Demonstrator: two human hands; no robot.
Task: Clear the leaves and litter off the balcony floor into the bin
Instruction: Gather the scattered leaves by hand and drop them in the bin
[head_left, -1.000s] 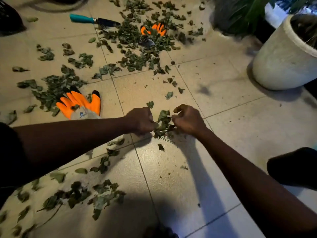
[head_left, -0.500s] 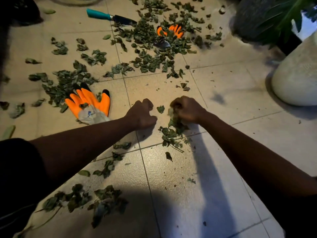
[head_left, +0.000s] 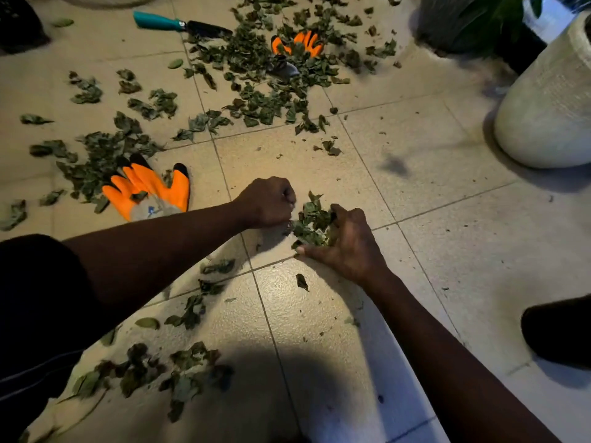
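Note:
A small clump of dry green leaves (head_left: 311, 223) lies on the pale tiled floor (head_left: 431, 251) between my hands. My right hand (head_left: 347, 247) curls its fingers round the clump from the right, its thumb stretched along the floor. My left hand (head_left: 270, 203) is a tight fist pressed against the clump's left edge; nothing shows inside it. Many more leaves (head_left: 265, 75) are scattered across the far tiles, with another patch of leaves (head_left: 179, 375) near my left knee.
One orange glove (head_left: 150, 190) lies left of my hands, and a second orange glove (head_left: 299, 43) is half buried in the far leaves. A teal-handled trowel (head_left: 179, 25) lies beyond. A white pot (head_left: 550, 103) stands at right. A dark object (head_left: 16, 27) sits top left.
My right hand has pulled back towards me and opened round the clump, thumb now out on the floor. My left fist has closed in on the clump again. The view has shifted slightly.

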